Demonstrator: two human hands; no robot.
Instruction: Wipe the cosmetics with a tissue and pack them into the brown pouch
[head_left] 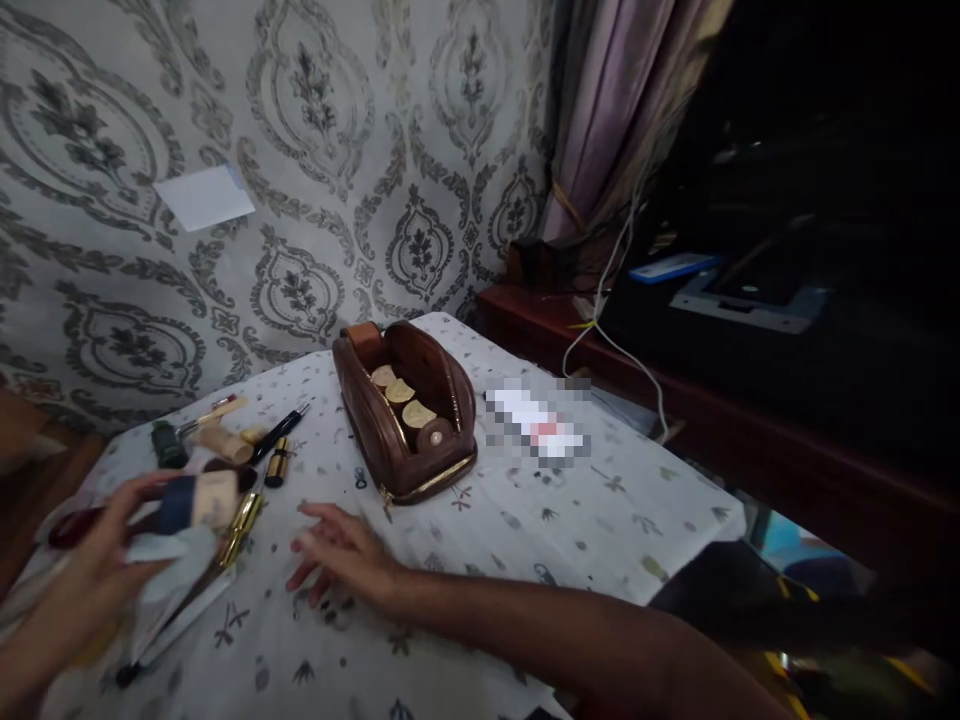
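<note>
Small table (525, 520) under patterned cloth, damask-papered wall behind. Left hand (97, 570) closed round cream bottle with dark blue cap (199, 500), long axis lying left-right, white cloth (176, 560) bunched beneath fingers. Right hand (341, 555) laid flat, fingers spread, nothing held. Gold lipstick tube (241, 525) seen between hands, nearer left. Open brown leather pouch (405, 410) located beyond right fingertips.

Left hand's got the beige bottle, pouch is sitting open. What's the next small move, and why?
Probably carry the beige bottle in the left hand toward the open brown pouch: its zip is undone, space shows beside the round items inside, and the right hand lies flat, free to steady it.
</note>
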